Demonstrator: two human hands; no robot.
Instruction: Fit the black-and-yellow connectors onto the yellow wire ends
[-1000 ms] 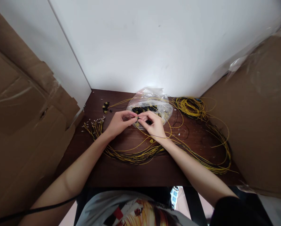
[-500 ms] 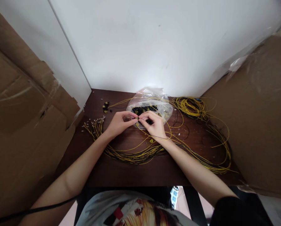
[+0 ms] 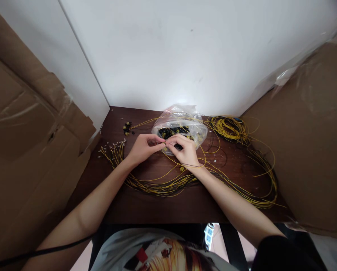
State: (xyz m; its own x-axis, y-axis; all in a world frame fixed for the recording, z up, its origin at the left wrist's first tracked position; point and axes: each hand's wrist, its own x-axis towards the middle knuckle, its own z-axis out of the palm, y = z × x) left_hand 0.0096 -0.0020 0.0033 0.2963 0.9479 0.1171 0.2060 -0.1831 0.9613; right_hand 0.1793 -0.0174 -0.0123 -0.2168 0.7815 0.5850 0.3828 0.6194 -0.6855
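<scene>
My left hand [image 3: 145, 148] and my right hand [image 3: 184, 147] meet fingertip to fingertip over the front of a clear plastic bag [image 3: 201, 130]. Both are closed in a pinch. A tiny yellow piece [image 3: 164, 148] shows just under the left fingertips; most of it is hidden. What the right fingers pinch is too small to make out. A thin yellow wire [image 3: 171, 158] runs from below the fingertips towards my right wrist. Inside the bag lie many small black and yellow parts [image 3: 168, 131]. A loose yellow part [image 3: 181, 169] rests near my right wrist.
A long bundle of yellow and black wires [image 3: 163, 190] curves across the brown table [image 3: 157, 212], its white-tipped ends [image 3: 113, 146] at left. Coiled yellow wire [image 3: 229, 128] lies back right. Black and yellow parts [image 3: 126, 128] sit back left. Cardboard [image 3: 306, 143] and a white wall [image 3: 168, 56] enclose the table.
The fingertips have shifted very slightly, and less of the yellow piece shows below them. Both hands otherwise keep their place and pinch.
</scene>
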